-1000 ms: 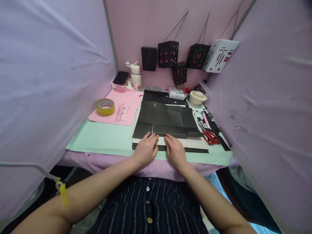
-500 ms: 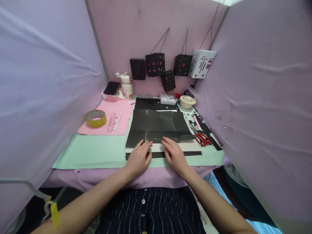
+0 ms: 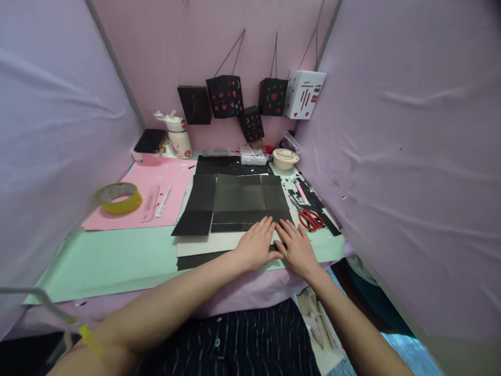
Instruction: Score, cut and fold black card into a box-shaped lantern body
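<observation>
Both hands have slid rightward along the near edge of the creased black paper sheet on the counter. Left hand and right hand lie flat, fingers spread, pressing its lower right fold, gripping nothing. Red scissors lie just right. A lidded cream tub stands behind, contents hidden.

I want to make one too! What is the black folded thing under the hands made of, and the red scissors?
The creased black sheet looks like matt paper or thin card: it lies flat with sharp fold lines. The red-handled scissors seem to have glossy plastic handles and dark blades, probably metal. Both hands, left and right, press the sheet's near edge.
</observation>
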Motion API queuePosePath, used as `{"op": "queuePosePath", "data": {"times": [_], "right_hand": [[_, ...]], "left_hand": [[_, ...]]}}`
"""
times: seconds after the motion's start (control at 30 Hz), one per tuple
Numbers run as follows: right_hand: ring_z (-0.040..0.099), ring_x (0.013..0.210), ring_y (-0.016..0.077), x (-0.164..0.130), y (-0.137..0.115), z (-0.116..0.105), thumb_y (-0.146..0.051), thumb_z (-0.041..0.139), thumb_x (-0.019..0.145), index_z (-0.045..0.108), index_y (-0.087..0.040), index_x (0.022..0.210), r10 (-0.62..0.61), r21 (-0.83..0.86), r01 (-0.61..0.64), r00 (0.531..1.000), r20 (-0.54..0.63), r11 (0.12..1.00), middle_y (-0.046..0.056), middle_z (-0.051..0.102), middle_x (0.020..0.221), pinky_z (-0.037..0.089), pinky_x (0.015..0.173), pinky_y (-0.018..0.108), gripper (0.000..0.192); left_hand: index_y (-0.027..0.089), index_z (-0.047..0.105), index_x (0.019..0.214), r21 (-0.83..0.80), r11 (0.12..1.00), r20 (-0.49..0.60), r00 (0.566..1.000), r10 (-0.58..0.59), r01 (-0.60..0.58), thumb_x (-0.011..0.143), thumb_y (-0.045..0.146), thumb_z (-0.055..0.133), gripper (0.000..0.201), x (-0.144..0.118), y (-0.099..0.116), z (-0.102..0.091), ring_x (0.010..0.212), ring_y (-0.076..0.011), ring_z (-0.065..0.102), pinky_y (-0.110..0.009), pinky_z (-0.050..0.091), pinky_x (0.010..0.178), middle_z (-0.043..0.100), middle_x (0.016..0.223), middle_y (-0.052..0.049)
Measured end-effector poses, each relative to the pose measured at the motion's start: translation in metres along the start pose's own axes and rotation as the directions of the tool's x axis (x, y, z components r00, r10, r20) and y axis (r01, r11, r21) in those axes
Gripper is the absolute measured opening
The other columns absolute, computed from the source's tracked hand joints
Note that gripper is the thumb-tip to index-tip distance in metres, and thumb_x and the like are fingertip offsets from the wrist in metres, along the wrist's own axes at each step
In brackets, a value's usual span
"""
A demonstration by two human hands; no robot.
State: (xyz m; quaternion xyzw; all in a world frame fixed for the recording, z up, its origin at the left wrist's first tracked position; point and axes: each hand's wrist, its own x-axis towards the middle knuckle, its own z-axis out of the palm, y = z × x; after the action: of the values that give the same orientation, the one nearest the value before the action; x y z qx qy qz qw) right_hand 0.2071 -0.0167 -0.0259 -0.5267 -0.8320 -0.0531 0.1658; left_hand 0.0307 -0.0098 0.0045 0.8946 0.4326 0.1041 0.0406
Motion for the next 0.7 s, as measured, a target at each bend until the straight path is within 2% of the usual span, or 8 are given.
{"op": "queuePosePath", "data": {"times": [0.13,0.37,0.47,0.57,0.63,0.7], "right_hand": [[0.04,0.138,0.0275,-0.002,0.001,-0.002,-0.035,0.044,0.096,0.048,-0.018,0.141,0.01,0.015,-0.01,1.0,-0.001,1.0,0.011,0.046,0.148,0.027,0.112,0.051,0.048],[0.04,0.138,0.0281,-0.011,0.011,0.002,-0.037,0.046,0.096,0.046,-0.008,0.141,0.07,0.055,-0.07,0.998,-0.007,0.996,0.017,0.043,0.148,0.032,0.112,0.047,0.054],[0.042,0.136,0.0289,-0.011,0.016,0.001,-0.035,0.047,0.095,0.051,-0.009,0.137,0.061,0.133,-0.058,0.998,-0.012,0.989,0.017,0.046,0.146,0.033,0.111,0.05,0.05],[0.053,0.127,0.0262,0.006,0.038,-0.008,-0.033,0.046,0.095,0.06,-0.015,0.127,0.102,0.271,-0.077,0.991,-0.082,0.96,0.015,0.058,0.136,0.039,0.107,0.048,0.039],[0.056,0.122,0.0261,0.03,0.064,-0.015,-0.033,0.048,0.094,0.063,-0.013,0.12,0.235,0.317,-0.172,0.957,-0.172,0.933,0.017,0.062,0.129,0.043,0.103,0.044,0.036],[0.058,0.116,0.0295,0.062,0.092,-0.02,-0.033,0.053,0.092,0.063,-0.009,0.117,0.359,0.29,-0.3,0.915,-0.181,0.909,0.019,0.064,0.12,0.046,0.098,0.045,0.037]], "left_hand": [[0.006,0.035,0.145,0.037,0.999,0.028,0.999,-0.021,0.019,0.085,0.069,0.049,0.089,-0.001,-0.005,0.013,0.145,-0.0297,0.023,-0.044,0.021,0.117,0.028,0.154,-0.02],[0.005,0.036,0.145,0.044,0.999,0.034,0.999,-0.029,0.027,0.082,0.071,0.052,0.092,-0.003,-0.004,0.011,0.145,-0.0314,0.022,-0.045,0.021,0.117,0.025,0.155,-0.021],[0.004,0.036,0.145,0.05,0.998,0.037,0.999,-0.025,0.023,0.083,0.071,0.051,0.092,-0.003,-0.006,0.011,0.145,-0.0318,0.023,-0.045,0.023,0.116,0.025,0.154,-0.022],[0.005,0.038,0.143,0.041,0.999,0.025,1.0,-0.012,0.011,0.084,0.07,0.049,0.089,-0.004,-0.009,0.009,0.143,-0.0319,0.028,-0.045,0.026,0.114,0.03,0.153,-0.022],[0.006,0.042,0.141,0.039,0.999,0.012,1.0,-0.012,0.012,0.085,0.069,0.049,0.085,-0.005,-0.01,0.007,0.142,-0.0319,0.031,-0.045,0.028,0.114,0.033,0.151,-0.022],[0.006,0.047,0.137,0.044,0.999,-0.014,1.0,-0.023,0.024,0.086,0.068,0.05,0.08,-0.004,-0.01,0.005,0.139,-0.0326,0.035,-0.045,0.029,0.113,0.038,0.149,-0.022]]}}
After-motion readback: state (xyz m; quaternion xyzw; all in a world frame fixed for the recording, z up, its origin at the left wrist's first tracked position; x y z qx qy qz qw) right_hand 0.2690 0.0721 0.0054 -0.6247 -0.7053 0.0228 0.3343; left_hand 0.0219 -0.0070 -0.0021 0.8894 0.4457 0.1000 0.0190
